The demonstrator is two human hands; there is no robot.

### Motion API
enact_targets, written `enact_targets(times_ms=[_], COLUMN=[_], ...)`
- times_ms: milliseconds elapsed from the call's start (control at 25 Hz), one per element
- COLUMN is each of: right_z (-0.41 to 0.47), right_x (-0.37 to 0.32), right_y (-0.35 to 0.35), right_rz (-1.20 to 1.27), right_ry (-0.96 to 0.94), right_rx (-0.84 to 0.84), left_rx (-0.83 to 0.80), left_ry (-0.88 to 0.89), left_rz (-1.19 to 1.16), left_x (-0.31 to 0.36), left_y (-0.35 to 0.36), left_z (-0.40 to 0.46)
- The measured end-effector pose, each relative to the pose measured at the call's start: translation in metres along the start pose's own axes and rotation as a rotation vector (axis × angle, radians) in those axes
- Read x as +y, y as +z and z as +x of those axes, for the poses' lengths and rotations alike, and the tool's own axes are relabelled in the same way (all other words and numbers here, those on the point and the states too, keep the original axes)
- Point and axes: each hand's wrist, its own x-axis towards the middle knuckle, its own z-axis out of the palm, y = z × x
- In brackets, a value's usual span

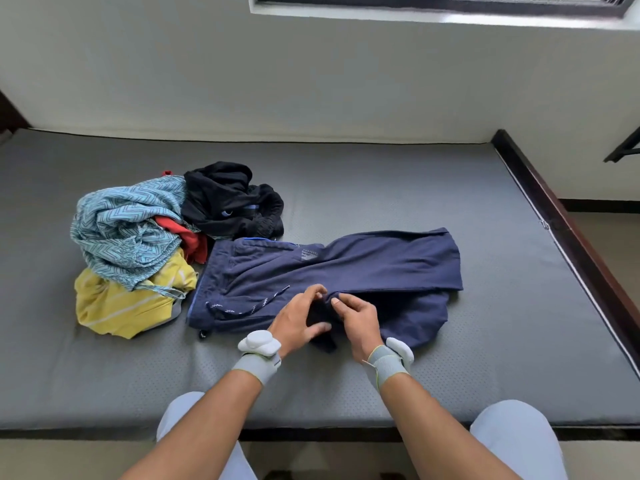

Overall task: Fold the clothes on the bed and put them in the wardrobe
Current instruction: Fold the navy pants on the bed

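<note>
1. The navy sweatpants point(332, 271) lie spread on the grey mattress of the bed point(450, 188), waistband to the left and legs running off to the right, in the near-middle of the scene. The white-flecked drawstring point(249, 306) trails loose across the waist area.

2. Both hands meet at the near edge of the garment, about where the crotch seam falls. The left hand point(298, 323) has its fingertips bent onto the cloth with the thumb out toward the near side; the right hand point(356, 320) pinches a small ridge of fabric between thumb and forefinger. So both sets of fingers are narrow and holding the navy cloth — the left less certainly a full pinch than a press.

3. Handling, as a judgement: this looks like soft, fairly thick jersey — limp, light and not slippery. It will drape and bunch rather than hold a crease, so folds need smoothing flat on the mattress.

4. Best holds are probably the waistband and the leg hems point(450, 265) at the right, since the doubled edges resist stretching; lifting by a mid-panel pinch would let the rest sag.

5. The drawstring could snag or hang out of a fold, so tucking it in seems wise.

6. A pile of unfolded clothes point(138, 251) sits just to the left, touching the waistband: teal zigzag, red, yellow and black pieces. The wardrobe is not in view.
</note>
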Motion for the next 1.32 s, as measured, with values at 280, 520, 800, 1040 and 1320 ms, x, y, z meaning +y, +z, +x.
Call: enact_targets(times_ms=[280,520,800,1040,1320], right_z=[-0.029,0.005,0.056,0.089,0.104], right_x=[-0.014,0.0,-0.022,-0.039,-0.037], right_y=[-0.005,-0.009,-0.046,-0.106,-0.143], right_rz=[-0.14,0.678,0.776,0.768,0.795], right_ry=[-0.248,0.345,0.28,0.147,0.135], right_rx=[0.098,0.064,0.498,0.644,0.295], left_rx=[0.232,0.125,-0.081,-0.157,-0.228], left_ry=[0.111,0.191,0.213,0.063,-0.158], left_rz=[0.191,0.184,0.259,0.243,0.419], left_x=[0.031,0.021,-0.011,-0.042,-0.021], left_y=[-0.046,-0.072,-0.056,0.001,0.049], left_z=[0.024,0.009,-0.029,-0.049,-0.03])
